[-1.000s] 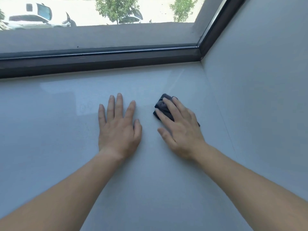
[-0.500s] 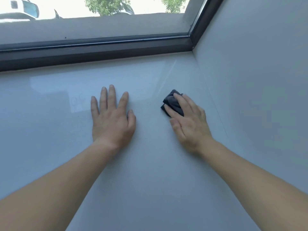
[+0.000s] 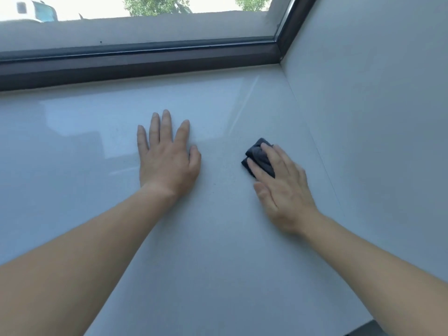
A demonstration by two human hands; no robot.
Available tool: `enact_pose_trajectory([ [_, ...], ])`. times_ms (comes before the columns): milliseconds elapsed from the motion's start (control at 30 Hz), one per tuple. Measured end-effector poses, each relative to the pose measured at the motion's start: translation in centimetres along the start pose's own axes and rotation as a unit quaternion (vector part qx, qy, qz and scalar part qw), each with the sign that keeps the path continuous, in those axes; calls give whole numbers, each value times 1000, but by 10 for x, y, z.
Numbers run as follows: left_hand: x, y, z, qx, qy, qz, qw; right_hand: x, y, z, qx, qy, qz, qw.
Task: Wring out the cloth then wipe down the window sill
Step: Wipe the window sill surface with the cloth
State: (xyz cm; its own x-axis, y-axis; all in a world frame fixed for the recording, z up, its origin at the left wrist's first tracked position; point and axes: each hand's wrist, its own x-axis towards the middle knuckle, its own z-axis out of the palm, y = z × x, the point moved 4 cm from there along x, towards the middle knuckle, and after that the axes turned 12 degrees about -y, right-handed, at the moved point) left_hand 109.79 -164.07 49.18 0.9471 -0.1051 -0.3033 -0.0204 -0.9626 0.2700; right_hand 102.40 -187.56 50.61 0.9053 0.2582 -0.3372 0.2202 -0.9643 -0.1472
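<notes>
A small dark folded cloth lies on the glossy pale window sill, right of centre. My right hand presses down on the cloth, fingers spread over it, so most of the cloth is hidden under the fingers. My left hand rests flat on the sill to the left of the cloth, palm down, fingers apart, holding nothing. A gap of bare sill separates the two hands.
The dark window frame runs along the back of the sill. A pale side wall rises just right of the cloth, meeting the frame in the far right corner. The sill's near edge shows at the bottom right.
My right hand has slid the cloth to the right, away from my left hand and toward the side wall. My left hand has stayed flat in place.
</notes>
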Motion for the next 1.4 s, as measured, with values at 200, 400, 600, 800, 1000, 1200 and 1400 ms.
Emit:
enact_pose_trajectory([
  [200,0,2,0,-10,14,11,1000,46,57,-22,51,72,208,974],
  [400,-25,25,0,-22,34,86,995,-44,-7,15,34,48,99,993],
  [600,-116,62,31,-30,9,128,991,-21,56,-3,29,53,165,985],
  [800,-174,63,64,-19,-26,88,996,-51,34,14,63,68,186,978],
  [1000,-191,61,76,21,-30,75,996,-112,23,36,-1,11,53,999],
  [1200,-191,64,77,11,-22,72,997,-72,64,17,60,59,212,974],
  [1400,-202,67,76,-5,-6,81,997,-165,27,49,41,12,142,989],
])
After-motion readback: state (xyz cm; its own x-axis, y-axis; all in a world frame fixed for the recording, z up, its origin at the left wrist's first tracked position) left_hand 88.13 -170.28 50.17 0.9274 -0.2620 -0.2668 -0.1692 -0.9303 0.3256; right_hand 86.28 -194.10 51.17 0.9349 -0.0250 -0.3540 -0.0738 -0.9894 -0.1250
